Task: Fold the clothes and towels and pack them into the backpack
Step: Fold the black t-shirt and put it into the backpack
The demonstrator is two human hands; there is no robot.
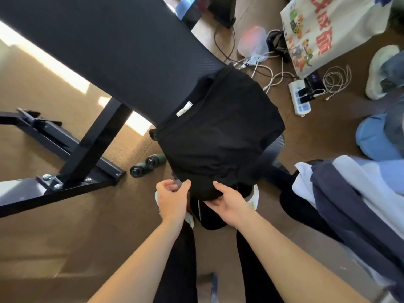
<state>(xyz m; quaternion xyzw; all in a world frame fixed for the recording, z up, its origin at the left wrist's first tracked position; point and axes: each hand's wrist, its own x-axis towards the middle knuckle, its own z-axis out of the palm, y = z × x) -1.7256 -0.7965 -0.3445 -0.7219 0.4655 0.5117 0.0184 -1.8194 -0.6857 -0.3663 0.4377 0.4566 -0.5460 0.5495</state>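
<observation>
Desk frame [96, 138]: black metal leg and foot on the brown floor, far left, with sun patches beside it.
Desk top [109, 40]: a black slab running from the far left toward the middle.
Green bottles [145, 165]: two lying side by side on the floor, just left of the hanging cloth.
Left hand [172, 199]: bare forearm reaching forward from the near edge, wrist straight. The fingers are curled and the thumb meets them at the shirt's near-left corner, pinching the hem there.
Black shirt [218, 132]: the far end is draped over the desk top's right end. The body hangs down toward the person, a small white label showing at the neck. The near edge is bunched between the two hands, above the person's dark trouser legs.
Right hand [228, 201]: forearm coming in from the near right. The thumb lies on top of the bunched hem and the fingers are tucked under it, gripping the cloth, close beside the left hand.
Power strip [300, 97]: white, on the floor to the far right, among loose white and black cables.
Printed bag [323, 29]: pale, with red characters, standing at the far right.
Clothes pile [349, 193]: navy, white and light blue pieces heaped at the near right, apart from the shirt.
</observation>
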